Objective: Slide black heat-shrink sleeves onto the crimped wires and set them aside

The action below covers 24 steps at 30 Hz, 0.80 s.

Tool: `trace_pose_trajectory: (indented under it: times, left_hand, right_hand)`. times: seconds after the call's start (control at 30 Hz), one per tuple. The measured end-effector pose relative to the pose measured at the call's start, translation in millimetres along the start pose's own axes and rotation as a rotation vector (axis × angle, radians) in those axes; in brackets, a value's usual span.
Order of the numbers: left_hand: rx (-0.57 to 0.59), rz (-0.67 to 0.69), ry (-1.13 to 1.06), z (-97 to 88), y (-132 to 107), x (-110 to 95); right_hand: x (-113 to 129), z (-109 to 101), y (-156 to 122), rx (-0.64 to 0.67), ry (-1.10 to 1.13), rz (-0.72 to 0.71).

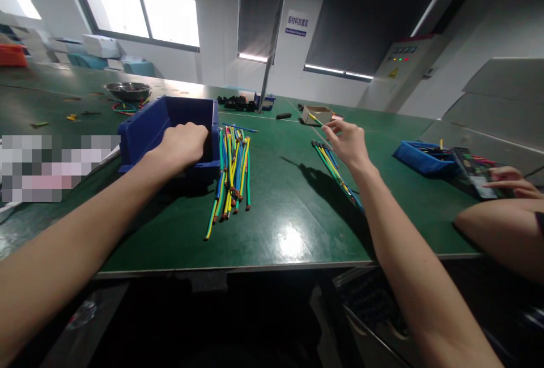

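My left hand reaches over the front of a blue plastic bin, knuckles up. Its fingers dip inside out of sight, so I cannot tell whether they hold anything. Beside the bin lies a loose pile of short wires, green-yellow and blue, with copper-coloured ends towards me. My right hand is raised over the table, thumb and fingers pinched on a yellow-green wire that sticks out to the left. Below that hand rests a smaller bundle of wires, partly hidden by my forearm.
A metal bowl stands at the back left. Black parts and a small cardboard box sit farther back on the green table. At the right, a blue tray of wires lies near another person's hand on a phone.
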<state>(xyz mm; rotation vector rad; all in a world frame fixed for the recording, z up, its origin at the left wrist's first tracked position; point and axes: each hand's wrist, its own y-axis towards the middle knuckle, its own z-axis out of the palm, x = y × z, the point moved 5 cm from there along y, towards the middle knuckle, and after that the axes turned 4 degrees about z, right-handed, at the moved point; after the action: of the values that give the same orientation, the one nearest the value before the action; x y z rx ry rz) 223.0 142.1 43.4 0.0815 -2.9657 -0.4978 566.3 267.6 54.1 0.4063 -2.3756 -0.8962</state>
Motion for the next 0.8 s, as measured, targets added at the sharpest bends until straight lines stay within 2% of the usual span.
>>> trace_pose_trajectory:
  times: [0.07, 0.13, 0.23, 0.3, 0.37, 0.43, 0.53, 0.63, 0.7, 0.8]
  left_hand:
    - [0.068, -0.05, 0.082, 1.5, -0.2, 3.3]
    - [0.03, -0.091, 0.11, -5.3, -1.2, 5.3]
    - [-0.206, -0.149, 0.097, -27.7, -6.2, 6.2]
    - [-0.386, -0.142, 0.067, -42.8, -11.5, 3.1]
    - [-0.503, -0.08, 0.052, -52.0, -15.2, -4.5]
    - [-0.557, 0.025, 0.075, -54.5, -16.4, -16.9]
    - [-0.57, 0.2, 0.121, -48.3, -15.8, -38.6]
    - [-0.504, 0.338, 0.084, -35.8, -14.0, -55.5]
    - [-0.46, 0.389, 0.036, -29.5, -13.3, -61.7]
    - [-0.435, 0.373, -0.037, -27.1, -13.0, -62.9]
  right_hand:
    - [8.6, 0.5, -4.4, 0.008, -0.07, -0.017]
    - [21.2, 1.6, -10.8, 0.02, -0.155, -0.044]
    - [44.3, 5.4, -21.8, 0.051, -0.201, -0.131]
    - [58.2, 7.6, -28.0, 0.057, -0.205, -0.194]
    - [68.2, 8.4, -32.2, 0.049, -0.192, -0.242]
    - [73.5, 7.4, -34.4, 0.025, -0.182, -0.262]
    - [75.2, 4.1, -35.7, -0.015, -0.186, -0.26]
    - [76.2, 2.7, -37.4, -0.005, -0.199, -0.282]
    - [78.2, 2.8, -39.3, 0.008, -0.208, -0.311]
    - [81.6, 5.5, -42.4, 0.032, -0.236, -0.353]
